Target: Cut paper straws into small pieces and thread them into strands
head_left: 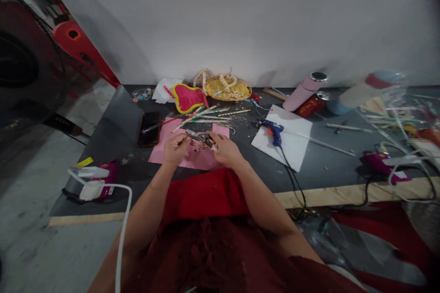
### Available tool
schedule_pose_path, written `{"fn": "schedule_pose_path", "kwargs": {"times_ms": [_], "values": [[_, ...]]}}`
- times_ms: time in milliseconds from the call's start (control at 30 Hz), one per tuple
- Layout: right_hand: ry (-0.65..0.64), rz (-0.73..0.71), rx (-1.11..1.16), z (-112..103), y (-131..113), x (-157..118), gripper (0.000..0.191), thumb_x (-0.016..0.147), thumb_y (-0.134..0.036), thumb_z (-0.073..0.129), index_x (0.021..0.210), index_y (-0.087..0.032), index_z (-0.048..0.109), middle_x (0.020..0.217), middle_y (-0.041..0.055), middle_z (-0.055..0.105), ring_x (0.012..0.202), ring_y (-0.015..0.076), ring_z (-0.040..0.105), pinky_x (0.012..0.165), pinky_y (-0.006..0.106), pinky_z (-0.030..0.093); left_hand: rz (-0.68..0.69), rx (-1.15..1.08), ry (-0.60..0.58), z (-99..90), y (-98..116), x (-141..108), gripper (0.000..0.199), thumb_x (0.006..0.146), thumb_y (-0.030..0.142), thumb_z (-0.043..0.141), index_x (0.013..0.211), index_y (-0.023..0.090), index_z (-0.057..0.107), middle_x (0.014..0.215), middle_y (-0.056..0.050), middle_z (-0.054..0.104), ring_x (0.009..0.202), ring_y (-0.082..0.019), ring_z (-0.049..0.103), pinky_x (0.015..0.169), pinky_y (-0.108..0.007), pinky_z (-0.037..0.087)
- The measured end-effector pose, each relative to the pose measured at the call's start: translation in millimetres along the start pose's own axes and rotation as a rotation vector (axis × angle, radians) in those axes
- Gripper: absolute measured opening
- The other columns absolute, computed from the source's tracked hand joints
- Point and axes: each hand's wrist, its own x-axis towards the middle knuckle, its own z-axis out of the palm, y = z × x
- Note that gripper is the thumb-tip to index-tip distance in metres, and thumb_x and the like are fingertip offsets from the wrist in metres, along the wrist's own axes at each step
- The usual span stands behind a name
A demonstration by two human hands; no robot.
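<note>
My right hand [226, 149] is wrapped round the handles of a pair of pruning shears [200, 136], their dark blades pointing left. Close to the blade tips, my left hand [175, 149] is closed in a pinch. What its fingers hold is too small to make out. Both hands are over a pink sheet of paper [160, 153]. Small pale cut pieces [203, 145] lie on the sheet below the shears. Just beyond the hands is a loose bunch of patterned paper straws [209, 116], with tiny scraps scattered around it.
A phone [149, 129] lies left of the paper. Behind are a pink-and-yellow shaped piece [188, 98] and a yellow basket [228, 89]. Rightward, a blue glue gun [274, 132] rests on a white board [292, 146], its cord crossing the table edge. A pink flask [304, 91] and red can [312, 104] stand behind.
</note>
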Motion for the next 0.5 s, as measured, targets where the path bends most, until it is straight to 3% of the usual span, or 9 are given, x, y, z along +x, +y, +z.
{"fn": "schedule_pose_path", "kwargs": {"times_ms": [233, 500], "values": [[0.003, 0.076, -0.045, -4.7, -10.4, -4.7, 0.052, 0.089, -0.023, 0.044, 0.141, -0.030, 0.040, 0.114, 0.0050, 0.065, 0.099, 0.0219, 0.063, 0.080, 0.030, 0.046, 0.016, 0.021, 0.055, -0.8, 3.4, -1.2, 0.022, 0.084, 0.027, 0.056, 0.069, 0.018, 0.070, 0.063, -0.003, 0.069, 0.058, -0.014, 0.060, 0.053, -0.023, 0.043], [0.002, 0.014, 0.016, -4.3, -1.5, -2.1, 0.059, 0.085, -0.019, 0.049, 0.143, -0.024, 0.039, 0.122, 0.0073, 0.062, 0.107, 0.0213, 0.059, 0.091, 0.031, 0.044, 0.021, 0.076, 0.038, 1.5, 7.7, -1.6, 0.020, 0.083, 0.021, 0.054, 0.068, 0.018, 0.067, 0.063, -0.003, 0.069, 0.054, -0.012, 0.057, 0.054, -0.022, 0.043]]}}
